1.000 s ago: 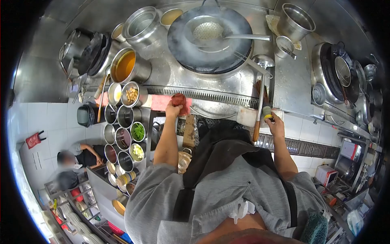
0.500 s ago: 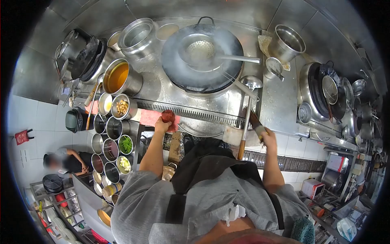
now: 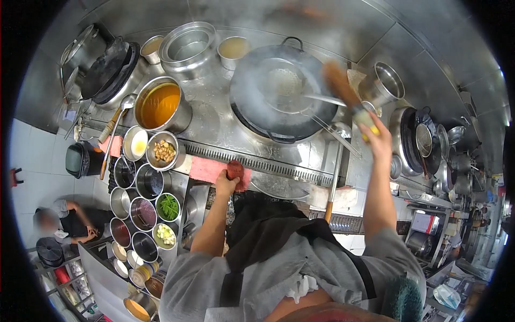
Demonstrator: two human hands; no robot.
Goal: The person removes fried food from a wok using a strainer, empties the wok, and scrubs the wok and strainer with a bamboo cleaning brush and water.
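Observation:
My left hand (image 3: 227,181) is closed on a bunched red cloth (image 3: 235,170), over a flat pink cloth (image 3: 205,169) at the stove's front edge. Raised at the right, my right hand (image 3: 377,137) grips a brush (image 3: 343,88) by its pale, yellow-banded handle, bristles up and left beside the wok. The steaming black wok (image 3: 247,80) holds a perforated strainer (image 3: 285,83), its handle pointing right. A ladle (image 3: 333,182) with a wooden handle end lies to the wok's lower right.
A pot of orange liquid (image 3: 160,107) stands left of the wok. Below it are several steel containers, one with green vegetables (image 3: 168,207). Another wok station (image 3: 410,139) is at the right. A seated person (image 3: 80,220) is at the lower left.
My right hand has lifted the brush from the stove's front edge up beside the wok. My left hand still holds the red cloth. The whole view has shifted.

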